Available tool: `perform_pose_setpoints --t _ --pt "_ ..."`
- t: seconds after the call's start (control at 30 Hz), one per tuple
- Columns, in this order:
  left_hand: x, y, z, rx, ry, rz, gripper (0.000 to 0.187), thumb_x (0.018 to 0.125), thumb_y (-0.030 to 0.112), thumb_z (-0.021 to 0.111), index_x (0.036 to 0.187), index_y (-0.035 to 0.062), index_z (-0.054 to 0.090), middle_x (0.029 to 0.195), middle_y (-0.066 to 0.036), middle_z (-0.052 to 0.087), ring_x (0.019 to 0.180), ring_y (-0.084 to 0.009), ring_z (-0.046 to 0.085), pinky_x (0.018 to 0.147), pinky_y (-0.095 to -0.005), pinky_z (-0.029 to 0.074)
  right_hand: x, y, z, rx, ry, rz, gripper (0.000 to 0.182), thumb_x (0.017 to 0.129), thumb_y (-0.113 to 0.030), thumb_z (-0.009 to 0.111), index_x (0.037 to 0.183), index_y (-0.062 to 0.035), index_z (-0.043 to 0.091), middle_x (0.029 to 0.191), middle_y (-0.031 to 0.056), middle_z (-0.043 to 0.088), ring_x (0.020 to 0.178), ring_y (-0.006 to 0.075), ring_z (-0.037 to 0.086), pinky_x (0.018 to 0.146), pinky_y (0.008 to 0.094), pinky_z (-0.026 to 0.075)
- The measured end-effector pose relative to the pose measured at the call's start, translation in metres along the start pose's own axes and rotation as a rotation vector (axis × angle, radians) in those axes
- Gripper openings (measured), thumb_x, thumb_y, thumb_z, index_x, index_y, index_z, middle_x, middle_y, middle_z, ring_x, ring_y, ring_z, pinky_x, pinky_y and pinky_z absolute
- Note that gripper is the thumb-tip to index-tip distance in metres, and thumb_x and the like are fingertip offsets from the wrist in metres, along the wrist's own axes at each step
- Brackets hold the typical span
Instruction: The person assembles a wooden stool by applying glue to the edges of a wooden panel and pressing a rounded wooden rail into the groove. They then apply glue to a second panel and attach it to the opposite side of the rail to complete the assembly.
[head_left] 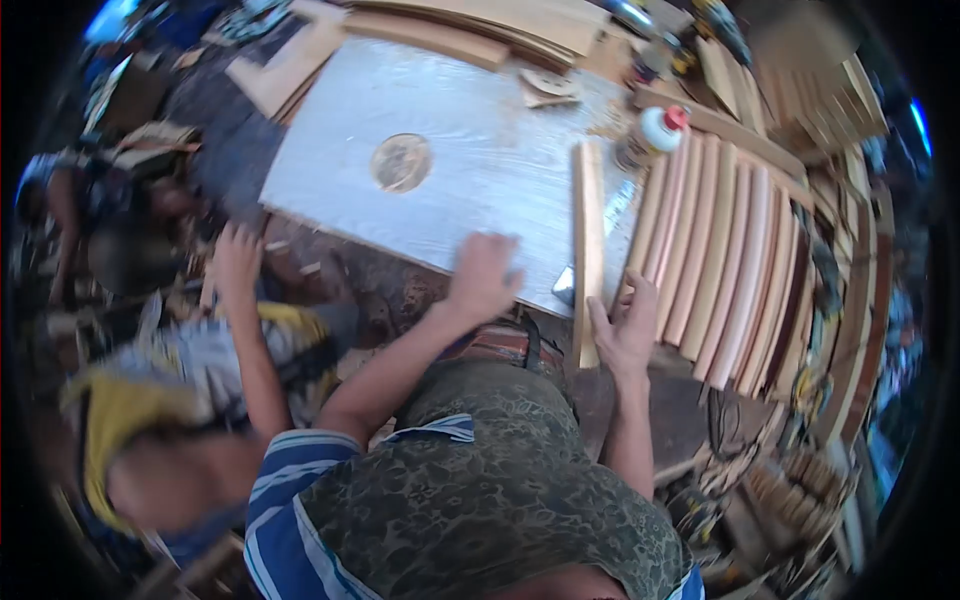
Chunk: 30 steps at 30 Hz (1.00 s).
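Observation:
My left hand (485,275) is over the near edge of a pale board (330,170) with a round mark in it. It is blurred, with the thumb apart from the fingers and nothing visible in it. My right hand (630,325) has its thumb and fingers spread. Its thumb is at the right edge of a light wooden strip (590,230), which lies across the board's right part and juts past its near edge. Just right of that hand is a row of curved wooden strips (715,260). A small dark item (565,287) lies left of the light strip.
A white bottle with a red cap (662,130) stands behind the curved strips. Wood offcuts (548,88) and long planks (480,25) lie along the board's far side. At left, another person in yellow (130,405) has a hand (237,260) near the board's left corner.

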<state>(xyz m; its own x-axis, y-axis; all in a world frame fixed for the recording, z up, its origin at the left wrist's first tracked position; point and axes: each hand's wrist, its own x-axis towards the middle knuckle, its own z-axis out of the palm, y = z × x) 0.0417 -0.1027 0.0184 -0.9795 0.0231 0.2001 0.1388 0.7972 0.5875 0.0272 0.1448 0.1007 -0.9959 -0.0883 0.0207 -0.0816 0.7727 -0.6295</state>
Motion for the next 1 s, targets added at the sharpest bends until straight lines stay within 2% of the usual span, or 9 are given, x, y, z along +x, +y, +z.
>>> perform_pose_setpoints --t 0.1,0.3,0.4,0.53,0.6,0.67,0.73,0.9,1.0 --pt "-0.016 0.037 0.028 -0.083 -0.135 0.134 0.052 0.087 0.023 0.067 0.133 -0.0013 0.058 0.125 -0.022 0.063 0.12 -0.041 0.054 0.109 -0.0554 0.037 0.021 0.021 0.041 -0.05 -0.033 -0.203 0.065 0.085 -0.022 0.075 0.141 -0.0003 0.05 0.126 0.0241 0.057 0.115 0.0409 0.058 0.097 0.049 0.05" --pt "-0.03 0.043 0.03 -0.074 -0.124 -0.017 0.06 0.087 0.018 0.063 0.14 -0.0056 0.049 0.123 -0.024 0.064 0.127 -0.0378 0.053 0.113 -0.0521 0.034 0.043 0.031 0.055 -0.122 -0.056 -0.255 0.066 0.084 -0.014 0.068 0.146 -0.0023 0.048 0.129 0.0272 0.054 0.122 0.0463 0.053 0.104 0.0523 0.045" --pt "-0.056 0.02 0.0 -0.147 0.042 -0.021 0.054 0.087 0.017 0.065 0.136 -0.0015 0.057 0.121 -0.021 0.066 0.124 -0.0359 0.056 0.11 -0.0496 0.038 0.051 0.021 0.05 -0.097 -0.106 -0.253 0.066 0.083 -0.011 0.066 0.146 -0.0007 0.047 0.13 0.0278 0.054 0.124 0.0465 0.052 0.107 0.0515 0.042" --pt "-0.127 -0.034 -0.071 -0.185 0.576 -0.451 0.036 0.084 0.01 0.071 0.119 0.0034 0.071 0.117 -0.016 0.07 0.109 -0.0347 0.066 0.098 -0.0434 0.052 0.051 0.003 0.056 -0.09 -0.088 -0.276 0.066 0.083 -0.009 0.064 0.146 0.0011 0.047 0.133 0.0283 0.053 0.127 0.0468 0.051 0.11 0.0507 0.04" --pt "-0.178 -0.085 -0.089 -0.07 0.764 -0.677 0.035 0.085 0.009 0.071 0.119 0.003 0.07 0.116 -0.017 0.071 0.108 -0.0325 0.068 0.098 -0.0411 0.053 0.053 -0.007 0.064 -0.133 -0.075 -0.271 0.066 0.083 -0.008 0.064 0.146 0.0024 0.047 0.134 0.0283 0.054 0.128 0.0467 0.051 0.112 0.0501 0.039" --pt "-0.229 -0.142 -0.101 -0.312 0.991 -1.019 0.033 0.088 0.009 0.07 0.119 0.0014 0.07 0.114 -0.018 0.072 0.107 -0.0294 0.069 0.098 -0.0395 0.053 0.052 -0.025 0.079 -0.165 -0.081 -0.238 0.064 0.087 -0.009 0.063 0.147 0.0034 0.046 0.137 0.0282 0.054 0.13 0.0452 0.051 0.113 0.0485 0.039" --pt "-0.288 -0.21 -0.116 -0.205 1.019 -1.138 0.038 0.089 0.015 0.068 0.123 -0.0013 0.069 0.113 -0.02 0.073 0.107 -0.0299 0.07 0.095 -0.0383 0.054 0.054 -0.028 0.101 -0.175 -0.037 -0.207 0.066 0.085 -0.008 0.063 0.147 0.0043 0.045 0.14 0.0281 0.054 0.13 0.044 0.052 0.113 0.0468 0.039" --pt "-0.361 -0.383 -0.169 -0.089 0.863 -1.365 0.046 0.086 0.022 0.071 0.124 -0.0043 0.068 0.115 -0.026 0.071 0.112 -0.0344 0.068 0.097 -0.041 0.053 0.049 -0.097 0.151 -0.239 0.069 -0.056 0.057 0.094 -0.015 0.064 0.145 0.0054 0.049 0.139 0.0297 0.055 0.131 0.0442 0.051 0.114 0.0492 0.038" --pt "-0.379 -0.494 -0.183 -0.054 0.68 -1.48 0.049 0.085 0.025 0.072 0.124 -0.005 0.068 0.117 -0.028 0.07 0.114 -0.039 0.066 0.1 -0.0445 0.051 0.05 -0.115 0.176 -0.82 0.23 0.003 0.067 0.087 -0.017 0.073 0.146 0.0034 0.048 0.138 0.0288 0.055 0.128 0.0446 0.053 0.111 0.0493 0.04"
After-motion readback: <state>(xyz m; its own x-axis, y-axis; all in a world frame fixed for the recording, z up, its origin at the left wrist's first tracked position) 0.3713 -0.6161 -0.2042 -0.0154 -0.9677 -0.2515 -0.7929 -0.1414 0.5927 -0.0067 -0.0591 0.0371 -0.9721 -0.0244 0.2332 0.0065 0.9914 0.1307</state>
